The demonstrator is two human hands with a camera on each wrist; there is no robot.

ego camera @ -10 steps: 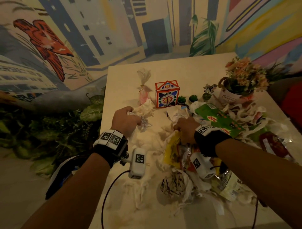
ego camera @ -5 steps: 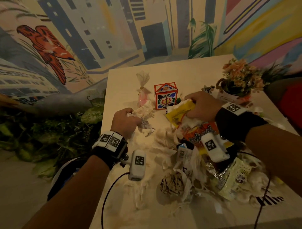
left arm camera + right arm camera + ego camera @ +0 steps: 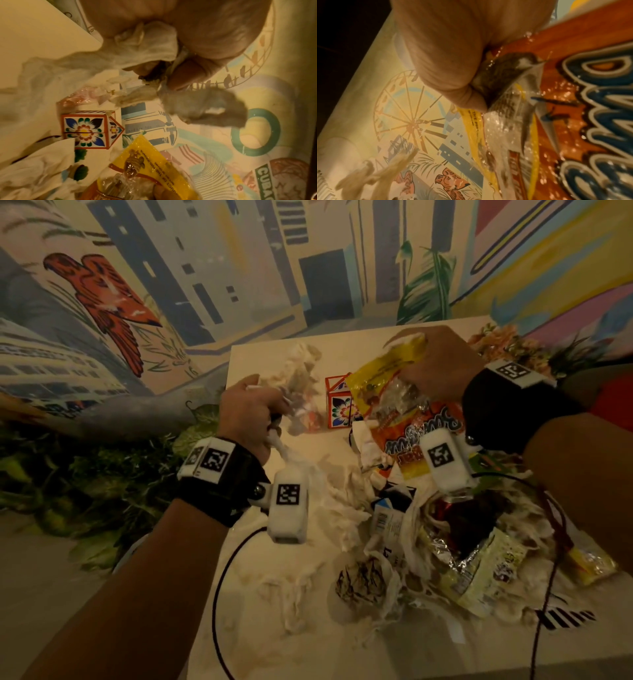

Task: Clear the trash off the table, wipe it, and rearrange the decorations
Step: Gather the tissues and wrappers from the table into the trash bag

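My left hand (image 3: 251, 414) is raised above the table's left side and grips a wad of crumpled white tissue (image 3: 294, 371), which shows in the left wrist view as tissue (image 3: 145, 44) bunched in the fist. My right hand (image 3: 435, 361) is lifted higher at the back and clutches a bundle of wrappers: a yellow plastic packet (image 3: 380, 374) and an orange snack bag (image 3: 416, 433). The orange snack bag (image 3: 582, 94) fills the right wrist view. A heap of torn tissue and wrappers (image 3: 428, 549) covers the white table (image 3: 260, 631).
A small flower-painted box (image 3: 339, 409) stands behind the lifted trash. A flower pot (image 3: 503, 344) sits at the far right, partly hidden by my right wrist. Green plants (image 3: 85, 484) line the floor left of the table. A painted mural wall rises behind.
Both hands have risen from the table with their loads. The right hand went up and back with the yellow and orange wrappers; the left lifted its tissue wad.
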